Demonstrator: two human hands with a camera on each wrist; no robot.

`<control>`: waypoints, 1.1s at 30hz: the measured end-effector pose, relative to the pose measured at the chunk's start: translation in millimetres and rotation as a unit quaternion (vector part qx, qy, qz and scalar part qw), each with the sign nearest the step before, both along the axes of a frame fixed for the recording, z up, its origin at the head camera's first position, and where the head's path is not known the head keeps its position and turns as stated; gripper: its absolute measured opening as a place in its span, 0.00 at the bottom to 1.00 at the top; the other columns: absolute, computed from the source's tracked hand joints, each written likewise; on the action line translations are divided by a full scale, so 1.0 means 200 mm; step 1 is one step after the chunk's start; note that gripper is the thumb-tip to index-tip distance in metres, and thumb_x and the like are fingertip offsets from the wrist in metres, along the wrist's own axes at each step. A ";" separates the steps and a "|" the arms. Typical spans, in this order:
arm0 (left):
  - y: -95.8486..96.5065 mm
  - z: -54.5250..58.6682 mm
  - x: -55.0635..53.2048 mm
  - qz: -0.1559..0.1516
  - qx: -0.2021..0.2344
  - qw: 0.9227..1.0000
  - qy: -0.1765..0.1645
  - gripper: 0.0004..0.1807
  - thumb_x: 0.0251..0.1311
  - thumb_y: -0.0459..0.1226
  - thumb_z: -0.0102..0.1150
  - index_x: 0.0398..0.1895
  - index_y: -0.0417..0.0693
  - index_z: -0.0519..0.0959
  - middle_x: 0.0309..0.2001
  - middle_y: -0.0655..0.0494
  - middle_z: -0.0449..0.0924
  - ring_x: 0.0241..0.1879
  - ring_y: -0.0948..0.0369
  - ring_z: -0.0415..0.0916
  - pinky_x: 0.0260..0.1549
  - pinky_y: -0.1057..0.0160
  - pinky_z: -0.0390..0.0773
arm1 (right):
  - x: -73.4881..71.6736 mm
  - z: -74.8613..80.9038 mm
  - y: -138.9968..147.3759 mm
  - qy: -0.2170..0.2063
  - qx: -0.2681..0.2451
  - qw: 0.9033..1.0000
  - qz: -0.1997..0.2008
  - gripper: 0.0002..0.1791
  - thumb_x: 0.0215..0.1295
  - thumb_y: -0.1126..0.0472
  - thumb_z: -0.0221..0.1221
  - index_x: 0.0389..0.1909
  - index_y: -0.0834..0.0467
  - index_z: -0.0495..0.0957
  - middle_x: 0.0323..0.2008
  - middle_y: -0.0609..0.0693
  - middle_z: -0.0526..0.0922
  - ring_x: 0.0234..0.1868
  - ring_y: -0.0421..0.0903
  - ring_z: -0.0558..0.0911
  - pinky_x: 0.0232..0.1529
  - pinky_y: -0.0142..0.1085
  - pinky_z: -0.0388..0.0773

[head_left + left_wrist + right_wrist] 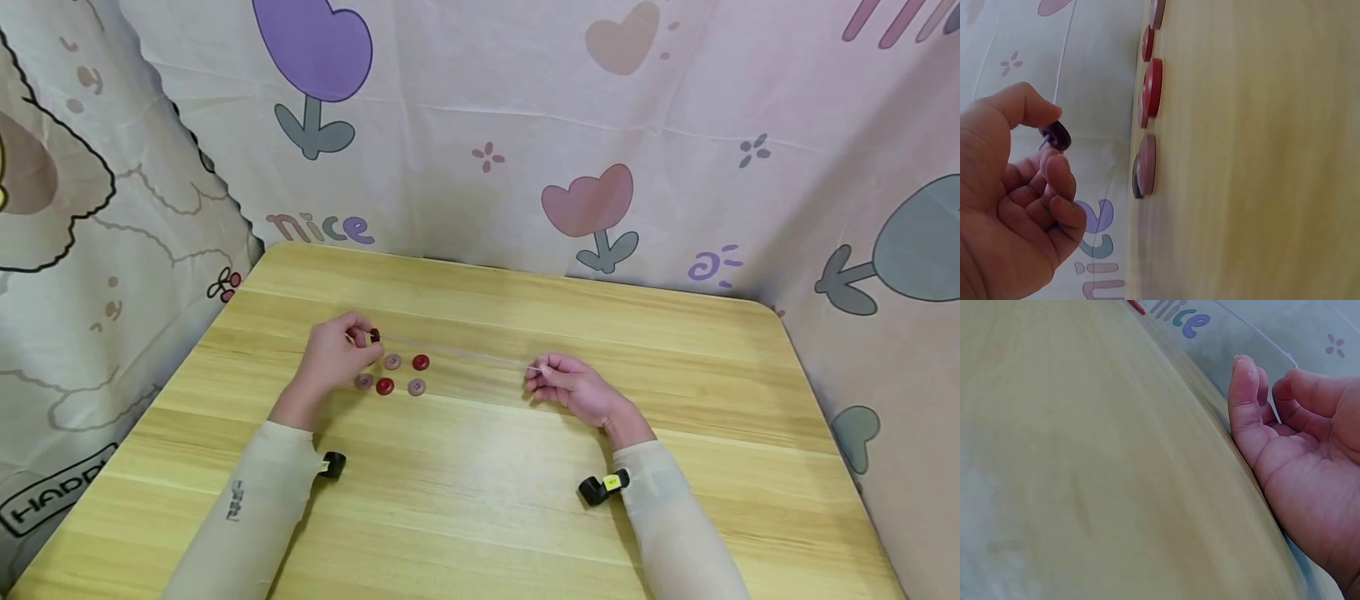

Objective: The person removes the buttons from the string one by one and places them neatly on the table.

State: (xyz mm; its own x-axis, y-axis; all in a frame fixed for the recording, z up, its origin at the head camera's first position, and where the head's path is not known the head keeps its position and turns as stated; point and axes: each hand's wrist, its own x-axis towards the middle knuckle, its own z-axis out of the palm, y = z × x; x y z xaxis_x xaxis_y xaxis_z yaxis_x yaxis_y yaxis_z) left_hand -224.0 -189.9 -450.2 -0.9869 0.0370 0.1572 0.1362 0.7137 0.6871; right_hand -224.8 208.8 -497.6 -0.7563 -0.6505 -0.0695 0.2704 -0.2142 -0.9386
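Between thumb and finger, my left hand (335, 354) pinches a dark red button (375, 335) above the table. A thin white string (457, 352) passes through this button, as the left wrist view shows at the button (1057, 135). The string stretches taut across to my right hand (573, 387), which pinches it between thumb and forefinger. Below and beside the left hand lie several loose buttons, among them a red button (421, 362) and a dusty pink button (417, 387). In the right wrist view the string (1257, 331) runs up and left from the fingertips.
The wooden table (480, 500) has a back edge against a printed curtain (465, 100). Curtain fabric also hangs along the left and right sides. A small black camera (333, 465) sits at the left cuff, another black camera (595, 490) at the right.
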 end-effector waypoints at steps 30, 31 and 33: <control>-0.26 -0.02 0.10 -0.039 -0.088 0.994 -0.051 0.11 0.46 0.36 0.70 0.31 0.43 0.78 0.24 0.53 0.73 0.25 0.57 0.68 0.27 0.59 0.68 | 0.00 0.01 0.00 -0.020 -0.020 1.000 0.000 0.07 0.74 0.68 0.40 0.43 0.68 0.65 0.48 0.63 0.70 0.49 0.53 0.74 0.50 0.44 0.72; -0.26 -0.02 0.10 -0.044 -0.093 0.993 -0.054 0.11 0.46 0.36 0.70 0.31 0.43 0.78 0.24 0.54 0.72 0.25 0.57 0.67 0.27 0.59 0.68 | 0.00 0.01 0.00 -0.019 -0.020 1.000 0.001 0.07 0.74 0.68 0.40 0.43 0.68 0.64 0.48 0.63 0.69 0.49 0.53 0.74 0.50 0.44 0.72; -0.26 -0.02 0.12 -0.058 -0.099 0.991 -0.063 0.11 0.46 0.37 0.70 0.30 0.43 0.78 0.23 0.55 0.72 0.24 0.57 0.67 0.27 0.59 0.68 | -0.01 0.01 0.00 -0.016 -0.022 1.000 0.004 0.08 0.74 0.68 0.39 0.44 0.69 0.64 0.49 0.63 0.69 0.49 0.54 0.74 0.50 0.44 0.72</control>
